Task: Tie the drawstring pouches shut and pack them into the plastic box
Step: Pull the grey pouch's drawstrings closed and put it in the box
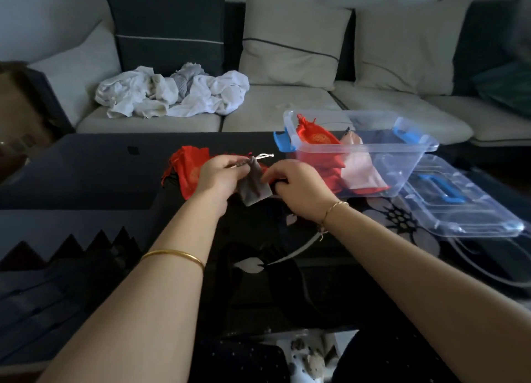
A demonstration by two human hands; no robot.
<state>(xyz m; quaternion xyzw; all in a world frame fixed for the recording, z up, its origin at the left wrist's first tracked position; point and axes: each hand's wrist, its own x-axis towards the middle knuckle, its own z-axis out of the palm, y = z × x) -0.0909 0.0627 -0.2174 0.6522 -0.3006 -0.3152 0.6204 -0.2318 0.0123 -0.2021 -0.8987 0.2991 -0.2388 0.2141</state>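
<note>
A grey pouch (254, 188) hangs between both hands above the tabletop (94, 167), its long axis running from its cinched neck, far side, down toward the person. The left hand (221, 175) pinches the neck by the white drawstring (265, 156). The right hand (293, 187) curls at the pouch's right edge, its grip unclear. The plastic box (413, 149), just right of the hands and nearer the right one, already holds red pouches (316, 136) and a pale pink pouch (360, 170).

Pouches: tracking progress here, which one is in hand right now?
The grey pouch, its neck pinched by the left hand; the red pouches lie on the table.
</note>
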